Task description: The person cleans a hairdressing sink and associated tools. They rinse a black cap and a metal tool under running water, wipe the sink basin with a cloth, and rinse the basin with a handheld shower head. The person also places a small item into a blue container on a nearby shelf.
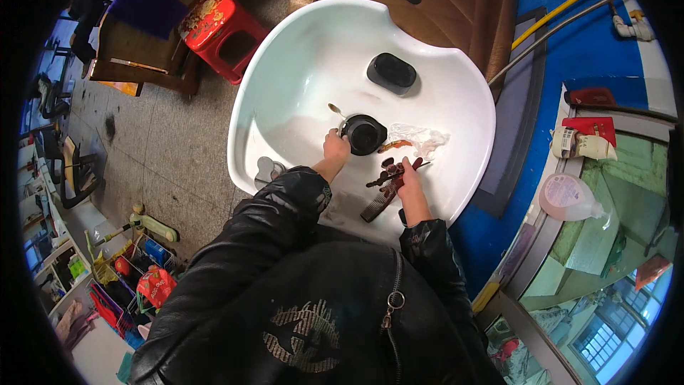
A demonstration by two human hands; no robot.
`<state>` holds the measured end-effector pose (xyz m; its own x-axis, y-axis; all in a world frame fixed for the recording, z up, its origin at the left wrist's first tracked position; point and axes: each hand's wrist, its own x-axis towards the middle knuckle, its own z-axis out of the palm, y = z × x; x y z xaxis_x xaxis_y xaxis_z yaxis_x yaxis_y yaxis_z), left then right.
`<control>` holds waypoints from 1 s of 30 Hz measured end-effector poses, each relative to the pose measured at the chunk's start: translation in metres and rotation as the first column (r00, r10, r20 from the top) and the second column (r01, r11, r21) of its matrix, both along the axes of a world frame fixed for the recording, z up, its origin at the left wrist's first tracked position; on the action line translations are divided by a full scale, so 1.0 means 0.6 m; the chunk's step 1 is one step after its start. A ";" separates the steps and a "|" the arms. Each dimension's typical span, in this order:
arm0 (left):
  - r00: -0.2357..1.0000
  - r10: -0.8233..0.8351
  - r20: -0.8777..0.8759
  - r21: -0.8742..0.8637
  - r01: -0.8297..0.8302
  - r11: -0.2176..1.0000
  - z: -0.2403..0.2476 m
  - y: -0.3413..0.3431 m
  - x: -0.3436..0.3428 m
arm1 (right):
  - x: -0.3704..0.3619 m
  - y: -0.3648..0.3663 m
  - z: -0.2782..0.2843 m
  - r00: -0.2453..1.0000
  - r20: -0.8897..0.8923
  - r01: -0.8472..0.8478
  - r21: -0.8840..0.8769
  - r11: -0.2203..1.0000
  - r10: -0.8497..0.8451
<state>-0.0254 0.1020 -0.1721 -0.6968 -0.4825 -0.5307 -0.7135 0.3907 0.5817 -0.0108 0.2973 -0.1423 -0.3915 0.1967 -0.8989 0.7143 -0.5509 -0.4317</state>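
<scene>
Inside a white salon wash basin (246,110), my left hand (337,147) grips the left edge of a round black bowl (363,135). A thin stick with a pale oval end (335,109) pokes out beside the bowl, above my fingers. My right hand (411,187) is closed around a bunch of dark reddish-brown hair clips (388,172) and a wide comb (375,207), whose teeth point down and left. Just right of the bowl lie an orange-brown strip (396,145), its kind unclear, and crumpled clear plastic (427,139).
A black oval pad (392,73) sits on the basin's far side, with a brown padded chair (442,0) behind. A red stool (224,32) stands far left. To the right are a yellow hose (563,9) and a plastic bottle (566,197). A loaded rack (135,271) is at lower left.
</scene>
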 end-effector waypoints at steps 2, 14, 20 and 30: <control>0.994 0.099 0.039 0.174 -0.104 0.979 -0.012 -0.004 -0.012 | 0.004 -0.007 0.020 0.999 -0.040 -0.014 0.016 1.000 0.015; 0.968 -0.208 -0.137 0.267 0.238 0.934 0.078 0.038 -0.057 | -0.010 -0.021 0.033 0.999 0.051 0.008 0.051 0.999 -0.010; 0.606 -0.737 -0.300 -0.028 0.767 0.641 0.208 0.010 -0.078 | -0.039 -0.034 -0.025 0.989 0.109 -0.118 0.214 0.970 0.096; 0.336 -0.897 -0.288 -0.609 0.658 0.442 0.362 -0.171 0.011 | -0.097 -0.063 -0.059 0.429 0.361 -0.798 0.581 0.160 0.828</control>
